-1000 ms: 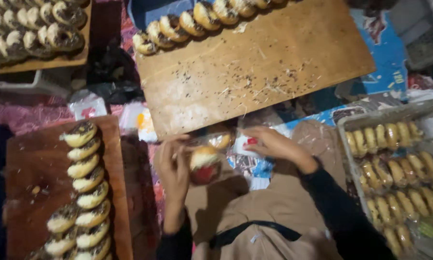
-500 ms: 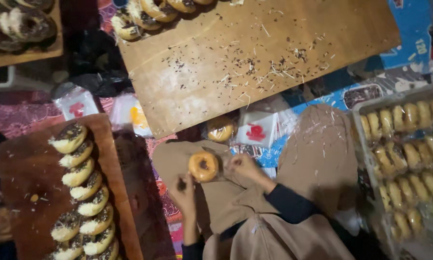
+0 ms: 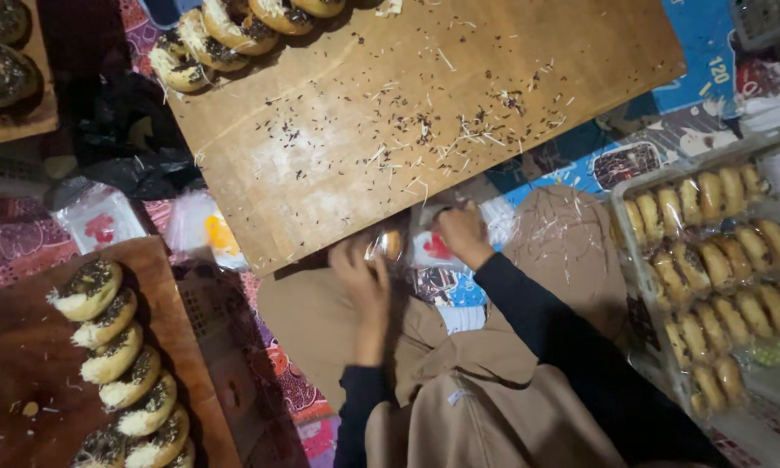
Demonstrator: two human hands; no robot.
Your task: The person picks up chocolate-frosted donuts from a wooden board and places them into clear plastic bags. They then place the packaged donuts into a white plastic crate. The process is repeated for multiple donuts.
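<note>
My left hand grips a doughnut in a clear plastic bag, held just under the near edge of the big wooden board. My right hand rests on a stack of clear plastic bags with a red mark right beside it. Both hands are over my lap, which is covered in tan cloth. Dark sleeves cover both forearms.
A row of topped doughnuts lies on a dark wooden board at left. More doughnuts sit at the big board's far corner. A clear tray of plain doughnuts stands at right. Loose bags lie on the patterned mat.
The doughnut held up bare over my lap half a second ago is now in a bag near the board's edge. Both hands moved forward, and the right hand went to the bag stack.
</note>
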